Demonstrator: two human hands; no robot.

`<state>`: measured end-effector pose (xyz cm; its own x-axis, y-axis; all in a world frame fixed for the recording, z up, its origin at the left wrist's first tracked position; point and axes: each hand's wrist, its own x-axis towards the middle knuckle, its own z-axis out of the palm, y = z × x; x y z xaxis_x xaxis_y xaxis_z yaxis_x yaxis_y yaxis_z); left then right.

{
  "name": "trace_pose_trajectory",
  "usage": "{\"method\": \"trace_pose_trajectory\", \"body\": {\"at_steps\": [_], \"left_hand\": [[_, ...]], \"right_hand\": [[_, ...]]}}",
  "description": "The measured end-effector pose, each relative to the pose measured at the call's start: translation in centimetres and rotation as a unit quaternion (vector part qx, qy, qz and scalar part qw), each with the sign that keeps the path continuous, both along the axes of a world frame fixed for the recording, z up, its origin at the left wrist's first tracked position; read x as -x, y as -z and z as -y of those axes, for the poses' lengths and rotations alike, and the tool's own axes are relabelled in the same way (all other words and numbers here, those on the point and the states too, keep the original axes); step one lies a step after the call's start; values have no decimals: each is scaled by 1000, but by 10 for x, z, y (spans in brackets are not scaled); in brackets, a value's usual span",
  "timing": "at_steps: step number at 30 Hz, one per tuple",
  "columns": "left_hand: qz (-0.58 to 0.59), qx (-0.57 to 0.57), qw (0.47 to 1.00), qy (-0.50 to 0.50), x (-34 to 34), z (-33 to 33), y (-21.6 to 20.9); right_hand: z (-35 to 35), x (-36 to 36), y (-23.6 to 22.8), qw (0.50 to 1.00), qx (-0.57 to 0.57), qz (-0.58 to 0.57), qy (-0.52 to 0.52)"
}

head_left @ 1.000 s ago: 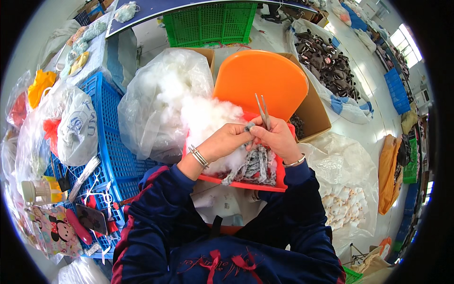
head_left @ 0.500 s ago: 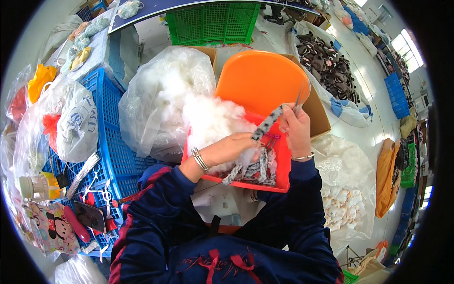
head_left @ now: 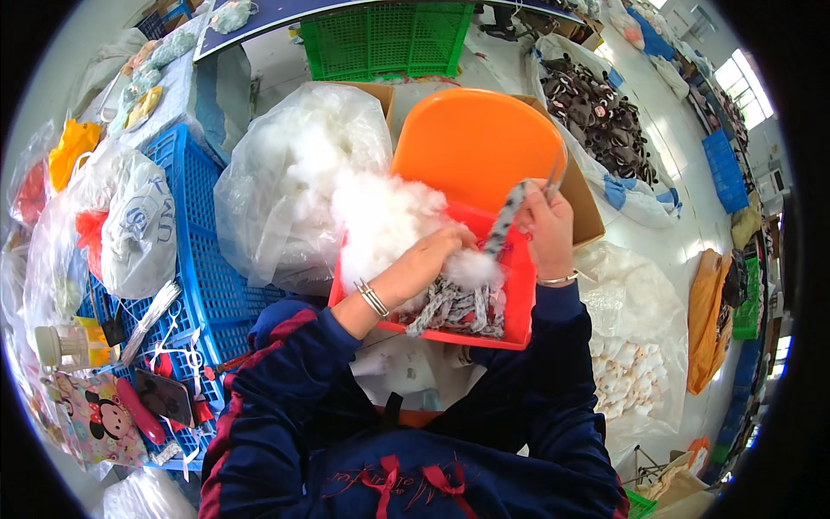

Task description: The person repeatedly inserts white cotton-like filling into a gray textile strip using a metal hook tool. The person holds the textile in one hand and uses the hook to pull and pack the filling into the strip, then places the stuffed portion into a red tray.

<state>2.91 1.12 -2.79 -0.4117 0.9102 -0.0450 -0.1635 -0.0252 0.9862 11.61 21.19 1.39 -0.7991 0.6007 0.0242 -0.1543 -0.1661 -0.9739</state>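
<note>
My right hand (head_left: 549, 227) is closed on a narrow grey plush strip with dark spots (head_left: 505, 221). The same hand grips a slim, pointed metal tool (head_left: 554, 177), its tips up; whether it is tweezers or forceps is unclear. The strip slants down toward the red tray (head_left: 515, 324). My left hand (head_left: 425, 266) is over the tray at the edge of a heap of white stuffing (head_left: 380, 208). Its fingers are curled, partly hidden, and seem to pinch a tuft of stuffing (head_left: 477, 270). Several grey plush strips (head_left: 462, 310) lie in the tray below.
An orange chair back (head_left: 475, 138) rises beyond the tray, next to a cardboard box (head_left: 584, 203). A clear bag of stuffing (head_left: 259, 199) stands at left, beside a blue crate (head_left: 203, 251). At right lies a bag with pale pieces (head_left: 627, 381); dark plush pieces (head_left: 596, 112) are farther off.
My left hand has let go of the strip and moved up onto the stuffing. The strip now hangs more upright from my right hand, which has shifted slightly.
</note>
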Motion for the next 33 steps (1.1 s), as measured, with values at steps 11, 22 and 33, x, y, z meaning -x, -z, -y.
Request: {"method": "trace_pose_trajectory", "body": {"at_steps": [11,22,33], "left_hand": [[11,-14,999,44,-25,-7,-14],[-5,44,999,-28,-21,0,-39],[-1,71,996,55,-10,-7,-15]], "right_hand": [[24,3,9,999,45,10,-4],[-2,1,2,1000,24,-8,-11],[22,6,5,995,-19,58,-85]]}}
